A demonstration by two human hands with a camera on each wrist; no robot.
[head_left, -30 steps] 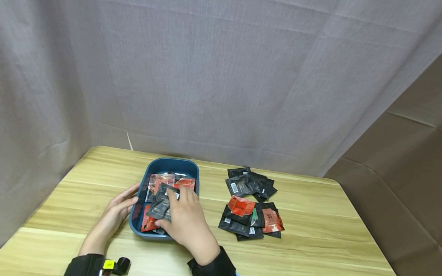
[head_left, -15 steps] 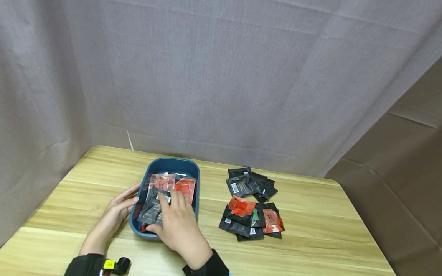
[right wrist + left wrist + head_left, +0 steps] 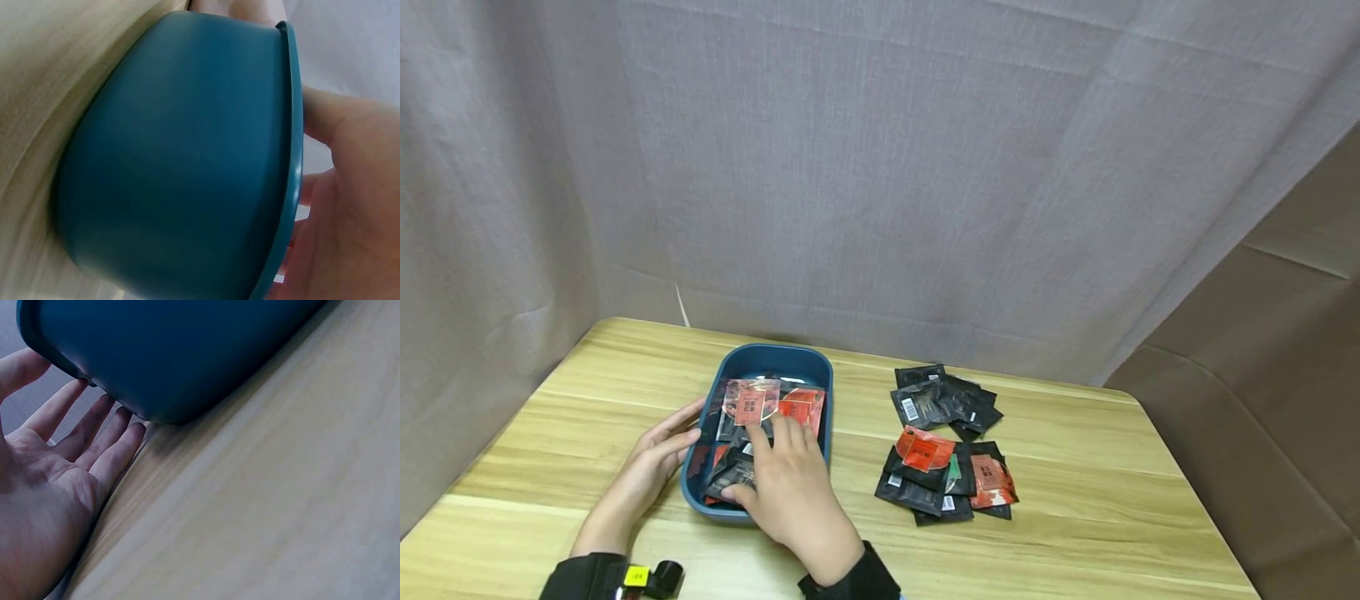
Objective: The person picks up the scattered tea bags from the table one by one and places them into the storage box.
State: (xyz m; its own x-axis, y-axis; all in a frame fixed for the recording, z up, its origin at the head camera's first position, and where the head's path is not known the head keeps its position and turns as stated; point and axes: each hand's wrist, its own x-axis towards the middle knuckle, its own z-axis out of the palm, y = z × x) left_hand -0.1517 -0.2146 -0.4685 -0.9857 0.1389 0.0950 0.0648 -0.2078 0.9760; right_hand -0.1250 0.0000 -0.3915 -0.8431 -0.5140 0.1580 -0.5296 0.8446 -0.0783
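Note:
A dark blue plastic bin (image 3: pixel 777 354) stands on the wooden table, holding several flat sachets. Against its left side rest the fingertips of my left hand (image 3: pixel 646 473), fingers extended and palm facing the bin; the left wrist view shows this hand (image 3: pixel 56 469) at the bin's wall (image 3: pixel 169 356). My right hand (image 3: pixel 801 496) reaches over the near right rim, its fingers spread loosely over the contents. A black sachet (image 3: pixel 735 468) lies tilted in the near part, by the right thumb. Red-fronted sachets (image 3: pixel 750 407) show farther back. In the right wrist view the rim hides the right fingertips.
Right of the bin, a loose pile of black sachets (image 3: pixel 925 402) lies near the table's back edge. Closer in is a mixed pile with red-fronted sachets (image 3: pixel 921 454). A grey curtain (image 3: pixel 880 208) hangs behind the table (image 3: pixel 1090 500).
My right hand has moved slightly left over the bin, and the black sachet it pinched has dropped lower among the others as its fingers loosened. The left hand has stayed put.

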